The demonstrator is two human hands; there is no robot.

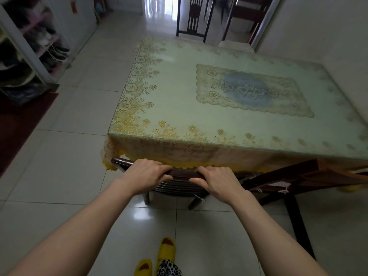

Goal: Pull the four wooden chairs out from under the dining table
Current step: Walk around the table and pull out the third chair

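A dining table [199, 108] under a pale cloth with gold flowers fills the middle of the view. At its near edge a dark wooden chair [183, 174] is tucked in, only its top rail and back slats showing. My left hand [145, 175] and my right hand [217, 181] both grip that top rail, side by side. To the right, a second dark chair [288, 174] leans out from under the cloth. A third chair [192, 18] stands upright at the table's far end. A pale seat cushion [235, 45] shows at the far right corner.
White tiled floor [69, 156] stretches to the left and behind me. A shelf unit with shoes [33, 48] lines the left wall, with a dark red mat [18, 124] before it. A white wall runs along the table's right side. My yellow slippers [157, 257] are below.
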